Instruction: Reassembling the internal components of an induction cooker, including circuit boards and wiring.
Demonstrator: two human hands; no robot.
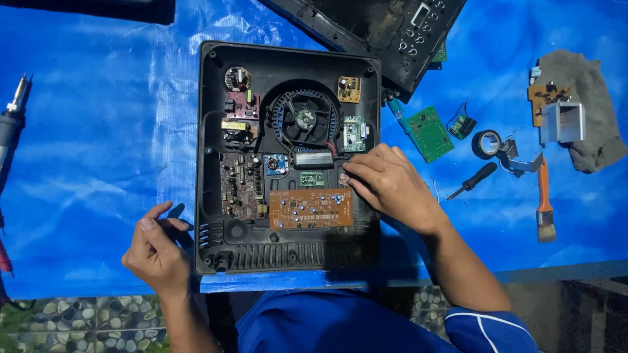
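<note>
Light: dim overall, cool and strongly blue-tinted.
Glare: pale sheen on the blue tarp toward 10 and 12 o'clock (its wrinkles catch it).
Shadows: soft shadow under the left hand; the black housing interior is murky.
Focus: centre fairly sharp, small parts toward 3 o'clock slightly soft.
Corners: darker at 7 and 5 o'clock.

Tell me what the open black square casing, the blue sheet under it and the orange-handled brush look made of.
The open black square casing looks like matte moulded plastic: ribbed vents and rounded corners. The blue sheet seems a plastic tarpaulin: glossy, creased, with pale highlights. The orange-handled brush has a smooth orange handle, plastic or painted wood, and pale bristles. The left hand rests by the casing; the right hand touches inside.
</note>
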